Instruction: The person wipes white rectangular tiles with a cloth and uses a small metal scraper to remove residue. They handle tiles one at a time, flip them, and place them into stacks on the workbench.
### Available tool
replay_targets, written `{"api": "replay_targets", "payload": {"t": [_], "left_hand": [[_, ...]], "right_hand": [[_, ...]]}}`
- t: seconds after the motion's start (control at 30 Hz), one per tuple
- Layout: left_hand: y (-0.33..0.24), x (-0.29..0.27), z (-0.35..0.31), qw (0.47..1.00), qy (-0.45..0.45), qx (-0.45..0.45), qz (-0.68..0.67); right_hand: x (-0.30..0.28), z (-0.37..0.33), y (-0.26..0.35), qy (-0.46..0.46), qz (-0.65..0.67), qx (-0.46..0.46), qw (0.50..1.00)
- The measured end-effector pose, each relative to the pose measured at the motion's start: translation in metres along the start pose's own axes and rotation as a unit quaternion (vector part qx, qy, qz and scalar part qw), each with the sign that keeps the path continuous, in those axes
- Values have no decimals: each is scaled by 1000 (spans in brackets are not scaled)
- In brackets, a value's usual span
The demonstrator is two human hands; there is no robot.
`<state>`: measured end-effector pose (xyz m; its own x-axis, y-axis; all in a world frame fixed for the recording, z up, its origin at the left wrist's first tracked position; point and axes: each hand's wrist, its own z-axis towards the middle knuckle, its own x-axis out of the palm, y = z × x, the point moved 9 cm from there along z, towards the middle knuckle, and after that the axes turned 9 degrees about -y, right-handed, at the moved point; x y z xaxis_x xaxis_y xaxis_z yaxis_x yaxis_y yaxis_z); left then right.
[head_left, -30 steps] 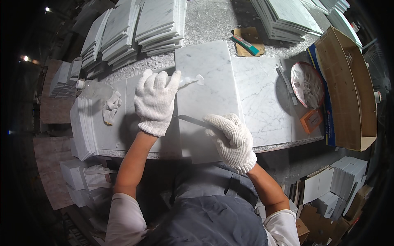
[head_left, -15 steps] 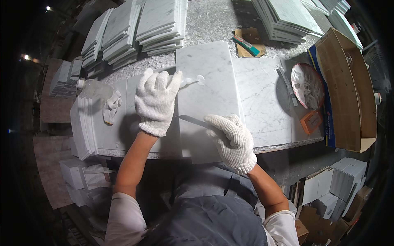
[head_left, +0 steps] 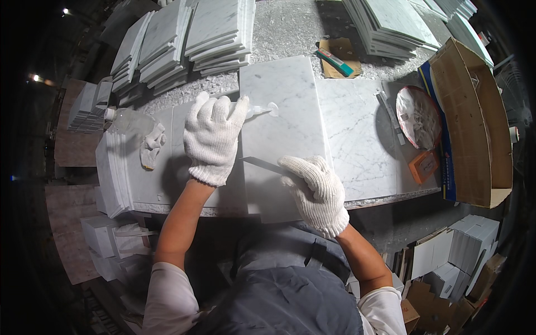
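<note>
At the far left of the frame, a stack of thin white marble tiles hangs at the left edge of the grey speckled stone bench, with their layered edges visible. Just right of it a clear plastic bottle lies on its side, and a crumpled white cloth lies against it. Above, in the upper left, about three leaning stacks of grey-veined tiles stand close together. In the middle the left hand, in a knitted white cotton glove, lies flat with the fingers spread, pressing on the left edge of the marble tile, a smooth rectangular slab with faint grey veins. This tile lies in the centre of the frame, and its near end goes a little over the front edge of the bench. At the fingertips of this hand a small clear tube lies on the tile. The right hand, gloved the same way, is closed around a thin dark blade, whose flat tip rests on the tile near the left hand. Further right a second veined slab lies beside, with bare surface between. At the right there are a round dish of white paste, a small orange block and one open cardboard box at the bench end.
</note>
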<state>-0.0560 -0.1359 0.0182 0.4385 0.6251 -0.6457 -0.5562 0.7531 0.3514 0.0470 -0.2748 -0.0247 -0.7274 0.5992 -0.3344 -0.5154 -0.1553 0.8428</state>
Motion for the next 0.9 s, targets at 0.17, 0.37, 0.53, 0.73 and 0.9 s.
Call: {"api": "replay_targets", "payload": {"t": [0.17, 0.37, 0.53, 0.73, 0.9], "left_hand": [[3, 6, -5, 1000, 21, -16, 16], [4, 8, -7, 999, 29, -13, 34], [3, 7, -6, 999, 27, -11, 33], [1, 4, -3, 1000, 16, -9, 23], [1, 6, -1, 999, 29, -5, 36]], "right_hand": [[-1, 0, 0, -4, 5, 4, 1000], [-1, 0, 0, -2, 7, 3, 1000], [0, -1, -1, -3, 5, 3, 1000], [0, -1, -1, -6, 8, 0, 1000], [-1, -1, -1, -2, 3, 6, 1000]]}}
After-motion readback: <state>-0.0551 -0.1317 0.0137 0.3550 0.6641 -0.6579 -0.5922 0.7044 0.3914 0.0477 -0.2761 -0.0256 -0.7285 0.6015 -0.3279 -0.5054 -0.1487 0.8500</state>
